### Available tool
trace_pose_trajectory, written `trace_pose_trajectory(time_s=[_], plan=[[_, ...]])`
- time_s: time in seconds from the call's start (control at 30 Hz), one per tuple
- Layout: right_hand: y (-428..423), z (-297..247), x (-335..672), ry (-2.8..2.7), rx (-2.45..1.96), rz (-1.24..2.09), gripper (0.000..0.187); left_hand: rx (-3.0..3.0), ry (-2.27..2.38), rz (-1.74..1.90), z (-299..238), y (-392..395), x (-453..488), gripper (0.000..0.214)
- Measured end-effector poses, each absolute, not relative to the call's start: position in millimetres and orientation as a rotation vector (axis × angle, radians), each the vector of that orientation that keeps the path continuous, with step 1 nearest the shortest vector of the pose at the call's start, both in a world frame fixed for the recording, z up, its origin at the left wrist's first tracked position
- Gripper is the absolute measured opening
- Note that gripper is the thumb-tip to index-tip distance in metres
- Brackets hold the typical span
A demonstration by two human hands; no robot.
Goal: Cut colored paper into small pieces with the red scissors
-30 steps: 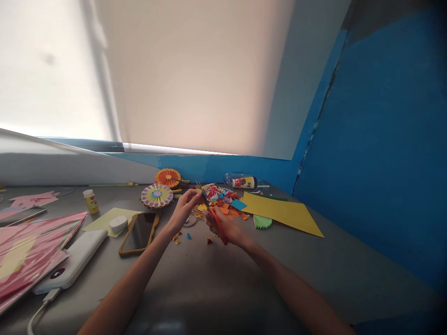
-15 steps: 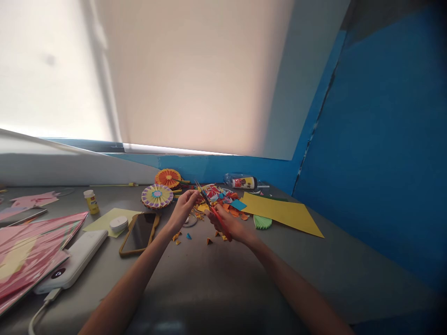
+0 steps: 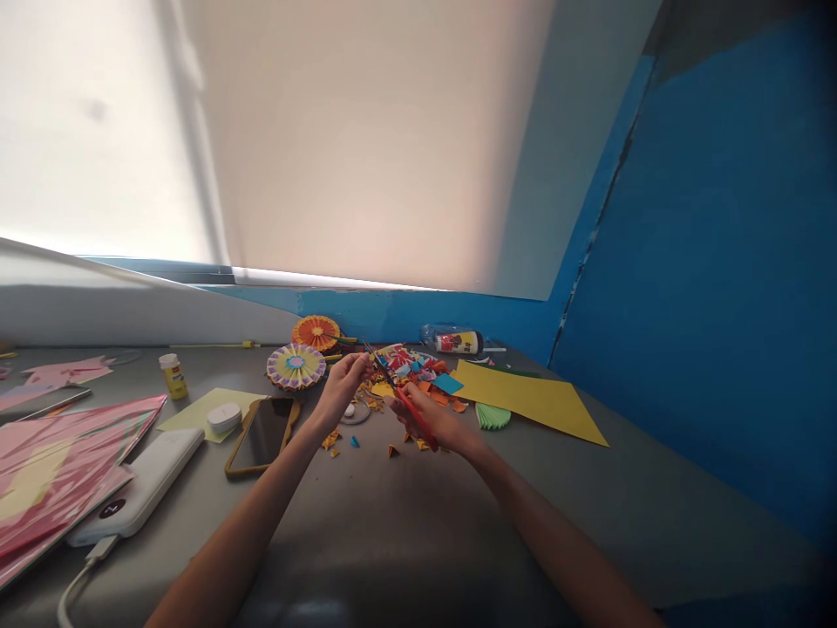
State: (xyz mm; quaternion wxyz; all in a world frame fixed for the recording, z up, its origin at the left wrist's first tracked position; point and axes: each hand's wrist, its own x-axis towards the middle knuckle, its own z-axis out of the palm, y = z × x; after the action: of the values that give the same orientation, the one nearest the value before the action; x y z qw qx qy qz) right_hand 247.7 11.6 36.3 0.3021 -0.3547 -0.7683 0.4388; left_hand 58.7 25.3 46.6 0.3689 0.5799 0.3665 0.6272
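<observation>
My right hand (image 3: 432, 417) is closed around the red handles of a pair of scissors (image 3: 417, 420). The dark blades point up and left, reaching close to my left fingertips. My left hand (image 3: 345, 382) is pinched shut just left of the blades; whatever is between its fingers is too small to make out. Behind both hands lies a pile of colourful paper scraps (image 3: 418, 371), with a blue paper piece (image 3: 448, 383) on its right side. A few orange and blue snippets (image 3: 355, 441) are scattered on the grey table in front.
Two folded-paper rosettes (image 3: 296, 366) lie behind my left hand. A phone (image 3: 262, 436), a power bank (image 3: 140, 488), a small yellow bottle (image 3: 173, 377) and pink paper packs (image 3: 58, 471) occupy the left. At right are yellow card (image 3: 533, 397), a green paper fan (image 3: 493, 416) and a glue bottle (image 3: 458, 342).
Both hands stay almost in place. My left hand has shifted very slightly up and left, while the scissors remain in my right hand. The view has moved a little.
</observation>
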Motion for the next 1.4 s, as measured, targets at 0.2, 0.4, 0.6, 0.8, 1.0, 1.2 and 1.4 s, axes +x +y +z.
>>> trace_pose_trajectory(time_s=[0.2, 0.4, 0.6, 0.8, 1.0, 1.2, 1.4], plan=[[7, 37, 248, -2.014, -0.972, 1.224, 0.031, 1.484, 0.906, 1.628, 45, 27, 57, 0.034], [5, 39, 242, -1.909, -0.991, 1.313, 0.039, 1.400, 0.946, 1.659, 46, 24, 56, 0.039], [0, 43, 238, -1.799, -1.008, 1.304, 0.045, 1.418, 0.884, 1.522, 47, 20, 59, 0.040], [24, 29, 253, -1.979, -0.967, 1.243, 0.041, 1.660, 1.008, 1.491, 56, 18, 47, 0.036], [36, 28, 265, -1.982, -1.015, 1.330, 0.039, 1.884, 1.089, 1.402, 66, 14, 36, 0.029], [31, 38, 261, -1.780, -1.037, 1.276, 0.039, 1.870, 1.098, 1.229, 66, 19, 23, 0.027], [50, 28, 265, -1.667, -1.012, 1.164, 0.034, 1.977, 1.466, 0.365, 54, 31, -28, 0.030]])
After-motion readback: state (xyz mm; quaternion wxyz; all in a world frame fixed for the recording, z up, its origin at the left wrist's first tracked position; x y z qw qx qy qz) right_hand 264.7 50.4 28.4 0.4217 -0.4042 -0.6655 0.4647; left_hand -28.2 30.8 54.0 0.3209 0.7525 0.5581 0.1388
